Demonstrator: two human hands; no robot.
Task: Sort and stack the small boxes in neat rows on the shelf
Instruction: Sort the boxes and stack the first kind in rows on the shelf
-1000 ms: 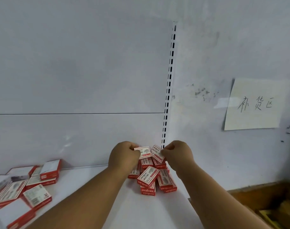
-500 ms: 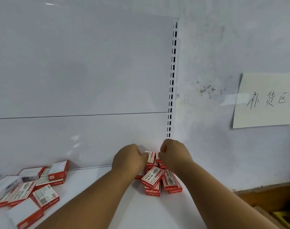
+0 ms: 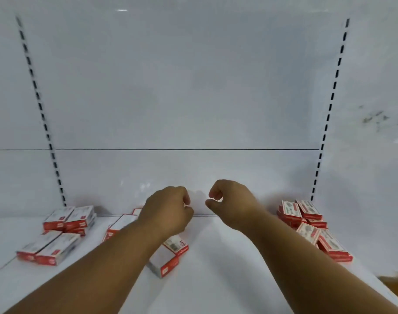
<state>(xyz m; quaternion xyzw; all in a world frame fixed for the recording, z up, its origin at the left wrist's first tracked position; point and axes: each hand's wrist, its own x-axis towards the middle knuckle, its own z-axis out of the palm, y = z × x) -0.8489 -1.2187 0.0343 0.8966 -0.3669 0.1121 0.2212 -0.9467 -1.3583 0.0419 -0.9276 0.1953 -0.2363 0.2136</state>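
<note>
Both hands hang mid-frame over the white shelf [image 3: 204,257], left hand [image 3: 168,209] and right hand [image 3: 232,203] with fingers curled, holding nothing. Red-and-white boxes sit piled at lower right [image 3: 311,225], with more stacked at lower left [image 3: 57,234].

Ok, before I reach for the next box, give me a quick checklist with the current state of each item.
1. Left hand free: ok, fingers curled, nothing visibly held.
2. Right hand free: ok, fingers curled, nothing between them.
3. Shelf between the hands bare for a new row: ok.
4. Small boxes at the right in neat rows: not ok, they lie at differing angles in a loose heap.
5. Boxes at the left tidy: cannot tell, roughly paired stacks but blurred.
6. Loose box under the left forearm squared up: not ok, it lies askew, partly hidden by the arm.
</note>
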